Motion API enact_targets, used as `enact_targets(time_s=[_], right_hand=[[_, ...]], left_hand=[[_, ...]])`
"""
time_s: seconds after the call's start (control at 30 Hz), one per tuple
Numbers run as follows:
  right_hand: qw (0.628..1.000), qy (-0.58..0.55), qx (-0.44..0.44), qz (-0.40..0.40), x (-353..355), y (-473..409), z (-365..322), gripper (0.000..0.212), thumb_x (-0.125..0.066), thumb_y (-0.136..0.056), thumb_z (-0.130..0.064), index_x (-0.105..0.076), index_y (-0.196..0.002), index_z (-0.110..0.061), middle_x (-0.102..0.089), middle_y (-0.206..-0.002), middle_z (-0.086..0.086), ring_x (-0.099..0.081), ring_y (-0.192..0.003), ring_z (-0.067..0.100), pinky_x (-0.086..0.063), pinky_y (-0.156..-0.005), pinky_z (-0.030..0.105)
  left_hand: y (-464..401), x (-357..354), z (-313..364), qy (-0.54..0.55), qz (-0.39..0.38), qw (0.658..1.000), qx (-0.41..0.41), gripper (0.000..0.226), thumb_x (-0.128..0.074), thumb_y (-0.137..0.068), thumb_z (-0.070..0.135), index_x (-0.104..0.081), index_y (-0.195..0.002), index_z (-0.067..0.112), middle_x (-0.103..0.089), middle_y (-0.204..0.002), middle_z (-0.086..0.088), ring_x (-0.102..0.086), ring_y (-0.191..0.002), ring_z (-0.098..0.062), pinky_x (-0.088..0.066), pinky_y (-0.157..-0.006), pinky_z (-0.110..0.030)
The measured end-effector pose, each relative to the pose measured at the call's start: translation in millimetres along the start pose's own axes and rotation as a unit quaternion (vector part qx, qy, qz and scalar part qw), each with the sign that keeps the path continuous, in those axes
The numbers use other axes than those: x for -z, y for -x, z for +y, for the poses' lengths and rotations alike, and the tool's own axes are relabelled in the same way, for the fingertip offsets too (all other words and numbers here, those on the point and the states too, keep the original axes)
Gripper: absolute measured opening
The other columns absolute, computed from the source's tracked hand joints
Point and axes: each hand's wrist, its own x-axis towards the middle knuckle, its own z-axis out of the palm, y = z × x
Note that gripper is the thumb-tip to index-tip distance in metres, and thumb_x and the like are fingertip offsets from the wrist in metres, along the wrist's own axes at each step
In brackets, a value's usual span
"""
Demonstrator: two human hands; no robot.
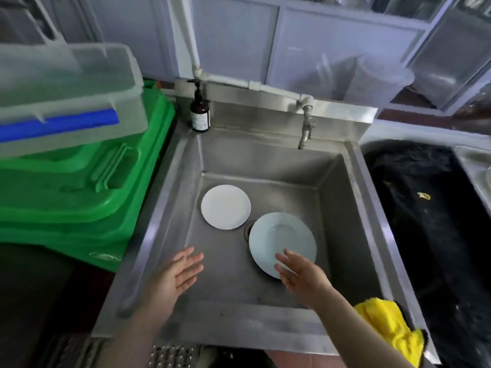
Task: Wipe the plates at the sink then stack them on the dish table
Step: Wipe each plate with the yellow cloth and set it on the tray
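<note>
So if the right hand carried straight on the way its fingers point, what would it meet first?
Probably the larger plate: the right hand is open, fingertips overlapping that plate's near rim. Its height above the plate is unclear from this single view.

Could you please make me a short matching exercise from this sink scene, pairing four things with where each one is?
Things:
1. Yellow cloth
2. Brown pump bottle
3. Smaller white plate
4. Larger white plate

Places:
A. Partly over the drain, under the right hand's fingertips
B. On the sink's front right rim
C. On the sink's back left corner ledge
D. Flat on the basin floor, left of the drain

Pairs: 1-B, 2-C, 3-D, 4-A
</note>
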Motion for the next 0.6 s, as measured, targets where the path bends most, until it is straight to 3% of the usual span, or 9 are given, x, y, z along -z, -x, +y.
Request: enact_targets(time_s=[0.17, 0.3, 0.5, 0.6], right_hand=[[0.999, 0.025, -0.044, 0.019, -31.7, -28.1, 24.0, 0.021, -0.061, -0.091, -0.016, -0.063, -0.110, -0.009, -0.072, -0.103, 0.011, -0.068, -0.088, 0.025, -0.051, -0.070, 0.031], [0.995, 0.057, -0.079, 0.017, -53.9, -56.3, 40.0, 0.017, -0.060, -0.092, -0.011, -0.061, -0.109, -0.008, -0.070, -0.101, 0.013, -0.066, -0.084, 0.025, -0.051, -0.085, 0.036], [0.986, 0.102, -0.123, 0.038, -81.6, -116.4, 56.8, 0.024, -0.054, -0.097, -0.012, -0.055, -0.119, -0.003, -0.067, -0.096, 0.014, -0.065, -0.086, 0.027, -0.052, -0.076, 0.032], [0.984, 0.107, -0.137, 0.048, -96.9, -152.7, 57.5, 0.032, -0.051, -0.098, -0.014, -0.052, -0.128, -0.002, -0.064, -0.114, 0.018, -0.064, -0.100, 0.032, -0.051, -0.077, 0.031]], left_hand=[[-3.6, 31.6, -6.7, -0.034, 0.036, 0.999, 0.000, 0.027, -0.040, -0.100, 0.014, -0.062, -0.114, 0.022, -0.075, -0.103, 0.003, -0.072, -0.092, -0.015, -0.049, -0.080, -0.034], [-11.1, 45.8, -8.1, 0.003, 0.062, 0.998, 0.023, 0.024, -0.041, -0.099, 0.011, -0.062, -0.110, 0.017, -0.074, -0.103, -0.004, -0.069, -0.093, -0.022, -0.046, -0.091, -0.038], [-28.2, 39.4, -4.5, 0.002, 0.051, 0.997, 0.061, 0.031, -0.045, -0.097, 0.013, -0.055, -0.126, 0.008, -0.068, -0.113, -0.013, -0.065, -0.103, -0.029, -0.043, -0.096, -0.036], [-45.4, 30.6, -1.9, -0.028, 0.042, 0.995, 0.082, 0.029, -0.049, -0.097, 0.016, -0.056, -0.124, 0.012, -0.070, -0.114, -0.008, -0.068, -0.103, -0.024, -0.046, -0.096, -0.033]])
